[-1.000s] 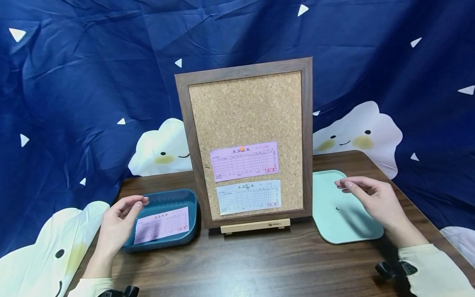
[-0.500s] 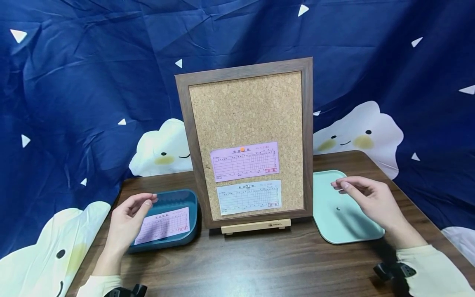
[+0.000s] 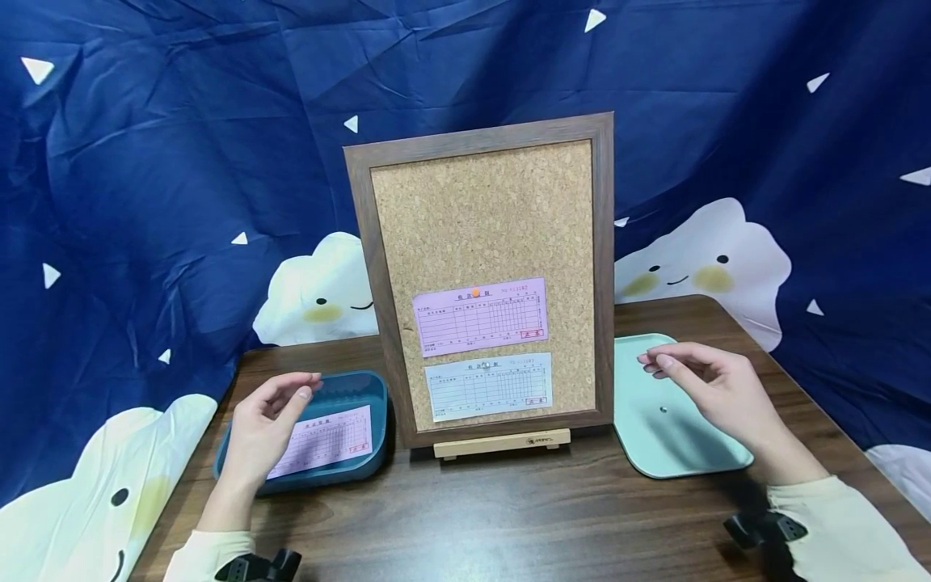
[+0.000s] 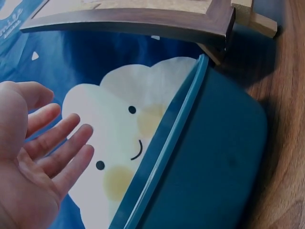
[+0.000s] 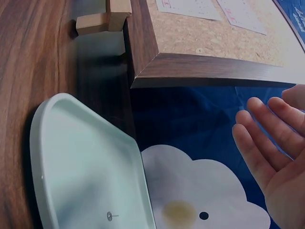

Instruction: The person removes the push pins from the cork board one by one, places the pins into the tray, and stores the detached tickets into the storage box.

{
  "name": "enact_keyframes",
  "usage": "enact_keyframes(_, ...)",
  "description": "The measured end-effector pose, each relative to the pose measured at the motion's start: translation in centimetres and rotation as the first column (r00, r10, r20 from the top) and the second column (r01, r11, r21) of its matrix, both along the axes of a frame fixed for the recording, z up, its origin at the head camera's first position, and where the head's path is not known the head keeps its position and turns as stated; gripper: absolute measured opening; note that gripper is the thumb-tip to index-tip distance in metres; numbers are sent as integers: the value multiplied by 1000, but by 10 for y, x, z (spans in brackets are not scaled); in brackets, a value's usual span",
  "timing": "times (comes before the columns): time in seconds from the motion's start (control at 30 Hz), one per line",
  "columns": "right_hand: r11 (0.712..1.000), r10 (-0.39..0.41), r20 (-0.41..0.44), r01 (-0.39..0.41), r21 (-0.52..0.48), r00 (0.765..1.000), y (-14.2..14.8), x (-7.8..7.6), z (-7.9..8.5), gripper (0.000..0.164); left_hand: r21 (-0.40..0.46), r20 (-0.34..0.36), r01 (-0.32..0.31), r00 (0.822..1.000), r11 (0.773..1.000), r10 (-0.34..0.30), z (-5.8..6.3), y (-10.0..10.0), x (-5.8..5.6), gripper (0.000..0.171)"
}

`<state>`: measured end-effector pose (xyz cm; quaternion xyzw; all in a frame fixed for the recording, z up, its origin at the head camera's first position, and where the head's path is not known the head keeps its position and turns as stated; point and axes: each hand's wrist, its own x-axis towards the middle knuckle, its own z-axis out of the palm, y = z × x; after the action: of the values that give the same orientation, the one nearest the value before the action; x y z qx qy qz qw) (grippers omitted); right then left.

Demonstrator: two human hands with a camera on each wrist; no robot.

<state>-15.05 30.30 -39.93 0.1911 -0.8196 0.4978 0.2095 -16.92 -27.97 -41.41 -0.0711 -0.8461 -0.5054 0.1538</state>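
Note:
My left hand (image 3: 265, 424) hovers over the left part of a dark teal tray (image 3: 374, 453), fingers loosely bent and holding nothing. Inside that tray lies a pink printed slip (image 3: 330, 440), partly hidden behind the hand. On the right, my right hand (image 3: 716, 392) is held above a mint-green tray (image 3: 647, 453), its fingers relaxed and without any object. A small pushpin (image 5: 109, 216) lies in the mint tray. Between the hands stands a framed cork board (image 3: 480, 218). An orange pushpin (image 3: 476, 293) fixes a purple slip (image 3: 480, 323) to it; a pale blue slip (image 3: 487, 392) hangs below under a pale pushpin (image 3: 486, 365).
A light wooden stand (image 3: 502, 443) supports the board on a dark wooden table (image 3: 502, 517). Behind it hangs a blue cloth (image 3: 182, 162) with white clouds and triangles. The teal tray's wall (image 4: 214, 157) rises close to the left hand.
My left hand has moved right and slightly up over the teal tray. The right hand has shifted a little to the left. The slips, board and trays stay put.

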Motion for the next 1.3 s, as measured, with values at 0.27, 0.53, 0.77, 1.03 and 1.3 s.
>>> enact_keyframes(0.27, 999, -24, 11, 24, 32, 1000, -5, 2, 5, 20, 50, -16, 43, 999, 998, -42, 4, 5, 0, 27)
enact_keyframes(0.53, 1000, 4, -10, -4, 7, 1000, -11, 0, 8, 20, 45, -27, 65, 998, 997, -64, 4, 9, -1, 28)
enact_keyframes(0.77, 1000, 10, -35, -10, 7, 999, -15, -1, 10, 20, 70, -59, 81, 995, 994, -77, 3, 16, -2, 27)
enact_keyframes(1.03, 998, 57, -41, -58, -23, 998, -20, -3, 11, 18, 109, -99, 134, 987, 985, -123, 3, 24, -5, 28)
enact_keyframes(1.3, 998, 64, -53, -65, -22, 997, -24, -5, 14, 18, 154, -123, 164, 982, 974, -146, 3, 34, -6, 28)
